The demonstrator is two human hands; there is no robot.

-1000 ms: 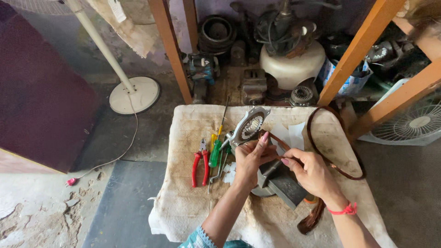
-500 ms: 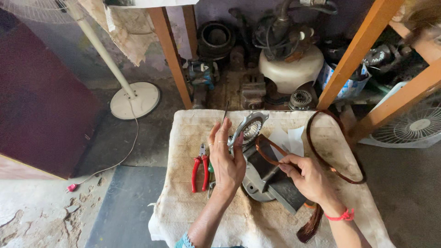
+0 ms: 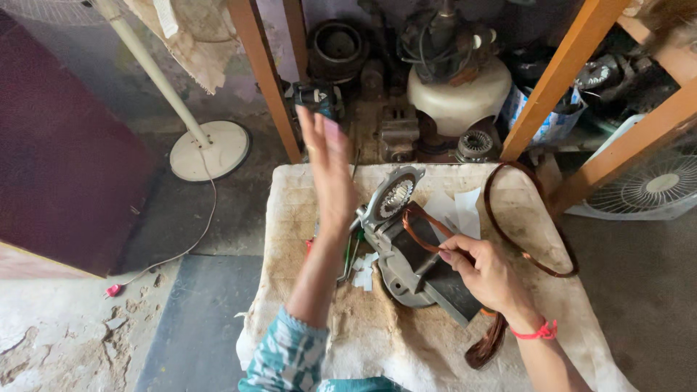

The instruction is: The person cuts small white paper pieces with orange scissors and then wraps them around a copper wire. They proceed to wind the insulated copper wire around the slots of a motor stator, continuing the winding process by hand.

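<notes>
Left hand [image 3: 327,163] raised with fingers spread, holding nothing, above the cloth's [image 3: 305,218] far-left edge, right hand [image 3: 485,274] pinching a copper coil [image 3: 421,234] on the motor [image 3: 410,254] at mid-cloth, wire loop [image 3: 530,218] near the right edge, bare cloth in front.

The motor stator [image 3: 410,250] lies at the middle of my cloth-covered tabletop [image 3: 319,319]. My right hand [image 3: 490,272] rests on it at its 3 o'clock side; my left hand [image 3: 327,167] is raised at 10 o'clock of it. A wire loop [image 3: 526,250] lies at 2 o'clock. Paper slips [image 3: 454,207] sit at 1 o'clock. Beyond the tabletop, at 12 o'clock, stands a shelf [image 3: 392,131] of motor parts, and at 10 o'clock a fan stand base [image 3: 209,150] on the floor.
</notes>
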